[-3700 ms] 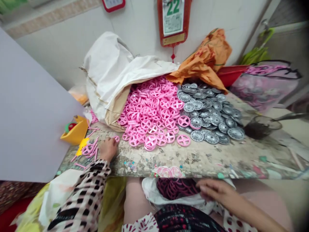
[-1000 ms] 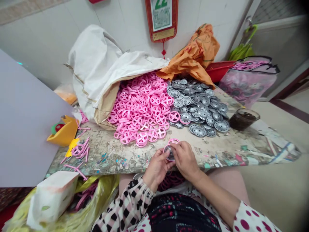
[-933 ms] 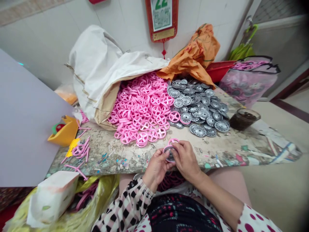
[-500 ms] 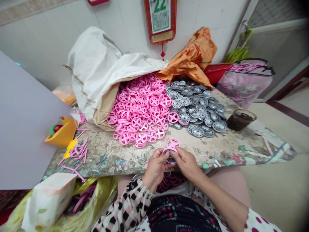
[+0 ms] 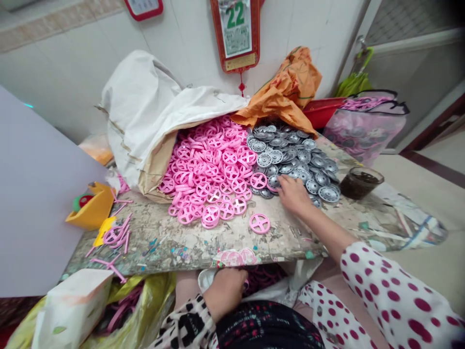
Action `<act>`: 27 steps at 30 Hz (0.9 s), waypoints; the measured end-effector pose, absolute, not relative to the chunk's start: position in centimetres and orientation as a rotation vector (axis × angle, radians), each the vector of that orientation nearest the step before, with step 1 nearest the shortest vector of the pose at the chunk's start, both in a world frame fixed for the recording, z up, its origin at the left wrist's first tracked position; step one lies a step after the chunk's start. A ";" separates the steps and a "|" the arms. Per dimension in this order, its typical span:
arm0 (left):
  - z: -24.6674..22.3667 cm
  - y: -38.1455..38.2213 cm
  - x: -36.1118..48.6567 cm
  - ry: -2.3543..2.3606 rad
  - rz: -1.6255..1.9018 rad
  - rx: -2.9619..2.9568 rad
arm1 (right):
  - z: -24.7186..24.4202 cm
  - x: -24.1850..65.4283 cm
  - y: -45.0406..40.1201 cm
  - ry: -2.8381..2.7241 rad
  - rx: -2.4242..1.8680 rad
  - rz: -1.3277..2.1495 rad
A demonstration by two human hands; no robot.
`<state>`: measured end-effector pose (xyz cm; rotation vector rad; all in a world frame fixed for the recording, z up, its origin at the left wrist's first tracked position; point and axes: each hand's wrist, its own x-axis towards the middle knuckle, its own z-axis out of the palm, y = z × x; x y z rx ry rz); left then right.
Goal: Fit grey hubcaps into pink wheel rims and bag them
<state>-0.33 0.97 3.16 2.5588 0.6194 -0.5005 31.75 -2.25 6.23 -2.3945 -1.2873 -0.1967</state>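
Observation:
My right hand point(image 5: 295, 195) reaches onto the pile of grey wheel discs point(image 5: 286, 150), its fingertips bent down among them. Whether they grip a disc is hidden. Below the table's front edge, my left hand point(image 5: 225, 290) is closed near my lap, with a sliver of a pink wheel point(image 5: 247, 281) showing at its fingertips. A single pink four-spoked wheel ring point(image 5: 259, 223) lies flat on the table between the hands. Left of the grey discs spreads a heap of pink wheel rings point(image 5: 207, 165).
A white sack point(image 5: 141, 111) and an orange sack point(image 5: 286, 87) lie open behind the heaps. The glass of dark liquid point(image 5: 361, 183) stands right of the discs. At left are a yellow part point(image 5: 92, 208) and pink rods point(image 5: 127, 232). A yellow bag point(image 5: 156, 295) sits below the table.
My hands have parted from the pink wheel with a dark centre that they held together. The left moved down below the table edge; the right moved up to the grey discs.

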 end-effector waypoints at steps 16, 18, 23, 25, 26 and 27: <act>1.6 1.6 -0.6 0.487 -0.491 2.360 | 5.0 28.4 -5.0 -1.572 -2.435 -0.329; 2.2 1.5 -0.4 0.480 -0.482 2.319 | 5.1 28.6 -4.7 -1.576 -2.412 -0.314; 4.4 1.8 0.5 0.423 -0.454 2.014 | 4.1 29.0 -4.5 -1.455 -2.324 -0.249; 5.9 2.2 1.4 0.435 -0.458 1.783 | 3.7 29.0 -4.6 -1.370 -2.294 -0.223; 6.7 2.5 1.9 0.450 -0.459 1.661 | 3.6 29.0 -4.6 -1.333 -2.286 -0.218; 7.5 2.8 2.6 0.462 -0.459 1.557 | 3.7 28.9 -4.5 -1.304 -2.284 -0.217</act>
